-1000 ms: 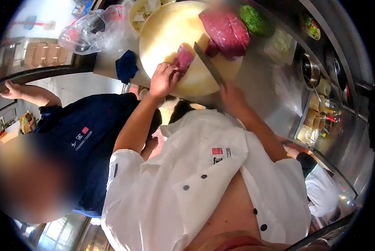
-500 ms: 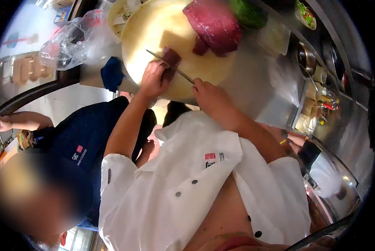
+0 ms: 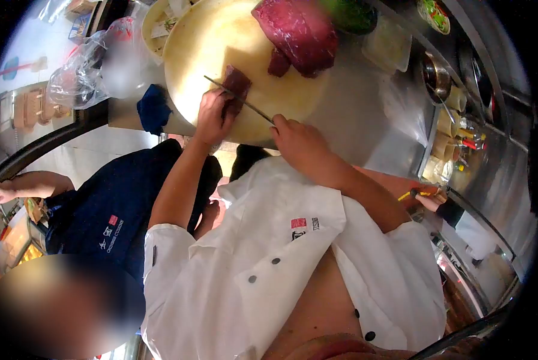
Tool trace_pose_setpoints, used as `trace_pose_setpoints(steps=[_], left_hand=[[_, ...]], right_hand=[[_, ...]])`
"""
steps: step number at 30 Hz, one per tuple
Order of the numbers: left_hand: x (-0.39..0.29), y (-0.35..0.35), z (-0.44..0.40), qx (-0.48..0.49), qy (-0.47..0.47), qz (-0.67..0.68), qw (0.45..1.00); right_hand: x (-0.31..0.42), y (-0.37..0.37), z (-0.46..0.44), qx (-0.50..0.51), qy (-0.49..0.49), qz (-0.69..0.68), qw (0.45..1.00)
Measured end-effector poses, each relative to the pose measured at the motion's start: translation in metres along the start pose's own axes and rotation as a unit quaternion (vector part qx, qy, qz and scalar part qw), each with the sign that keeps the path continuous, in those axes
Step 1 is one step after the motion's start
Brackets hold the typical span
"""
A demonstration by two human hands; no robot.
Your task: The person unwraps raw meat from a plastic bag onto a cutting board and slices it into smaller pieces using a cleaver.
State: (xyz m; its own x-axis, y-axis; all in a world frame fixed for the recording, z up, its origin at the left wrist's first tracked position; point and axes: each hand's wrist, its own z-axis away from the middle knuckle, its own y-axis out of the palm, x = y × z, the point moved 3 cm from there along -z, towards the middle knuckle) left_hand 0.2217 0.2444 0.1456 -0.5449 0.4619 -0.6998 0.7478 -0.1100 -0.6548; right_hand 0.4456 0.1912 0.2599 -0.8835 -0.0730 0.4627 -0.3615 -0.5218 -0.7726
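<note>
A round, pale yellow cutting board (image 3: pixel 200 45) lies in front of me. On it, my left hand (image 3: pixel 213 117) presses a small block of dark red meat (image 3: pixel 237 80), its fingers curled over the near end. From the right, my right hand (image 3: pixel 299 141) grips a knife (image 3: pixel 254 108); the narrow blade crosses the meat beside my left fingertips, edge-on to the camera. How deep the blade sits in the meat I cannot tell. Farther back lies a large piece of red meat (image 3: pixel 299 39), with a smaller chunk (image 3: pixel 278 62) against its near side.
Left of the board are a dark blue cloth (image 3: pixel 153 109) and clear plastic bags (image 3: pixel 80 75). A translucent container (image 3: pixel 387 45) and a dark green item (image 3: pixel 350 13) stand back right. A co-worker in dark blue (image 3: pixel 119 204) is close on my left; another person's hand (image 3: pixel 434 198) shows at right.
The view has shifted slightly, so the board sits a little farther left. Both hands stay at the meat and knife. At right, another person's hand with a yellow object shows more clearly.
</note>
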Motion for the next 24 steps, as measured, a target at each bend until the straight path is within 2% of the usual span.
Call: trace_pose_setpoints(steps=[6,9,11,12,14,18,20,22,23,24], left_hand=[[0.001,-0.003,-0.002,-0.008,0.002,0.024,1.0],[0.002,-0.003,-0.001,-0.012,0.002,0.036,0.999],[0.003,-0.004,0.001,-0.011,0.004,0.033,0.999],[0.003,-0.002,0.003,-0.001,-0.007,0.025,1.0],[0.006,-0.001,0.001,0.005,-0.013,0.013,1.0],[0.0,-0.001,0.004,-0.02,0.02,0.004,1.0],[-0.003,-0.008,0.009,-0.043,0.038,-0.013,0.998],[-0.002,-0.015,0.013,-0.029,-0.027,0.044,0.998],[-0.001,-0.019,0.012,-0.031,-0.025,0.042,0.998],[0.006,-0.024,0.013,-0.067,-0.113,0.049,0.99]], right_hand=[[0.003,0.005,-0.009,0.02,0.008,0.001,1.0],[-0.002,0.033,-0.031,-0.005,-0.021,-0.007,1.0],[-0.01,0.066,-0.059,-0.105,-0.125,0.031,0.986],[-0.005,0.068,-0.068,-0.106,-0.127,0.031,0.986],[0.003,0.066,-0.084,-0.123,-0.059,-0.02,0.99],[0.007,0.06,-0.084,-0.112,-0.044,-0.008,0.993],[-0.001,0.065,-0.071,-0.065,0.02,-0.02,0.998],[-0.018,0.063,-0.036,-0.02,0.069,-0.047,0.996],[-0.03,0.06,-0.016,0.003,0.075,-0.059,0.995],[-0.042,0.057,0.005,0.027,0.082,-0.072,0.994]])
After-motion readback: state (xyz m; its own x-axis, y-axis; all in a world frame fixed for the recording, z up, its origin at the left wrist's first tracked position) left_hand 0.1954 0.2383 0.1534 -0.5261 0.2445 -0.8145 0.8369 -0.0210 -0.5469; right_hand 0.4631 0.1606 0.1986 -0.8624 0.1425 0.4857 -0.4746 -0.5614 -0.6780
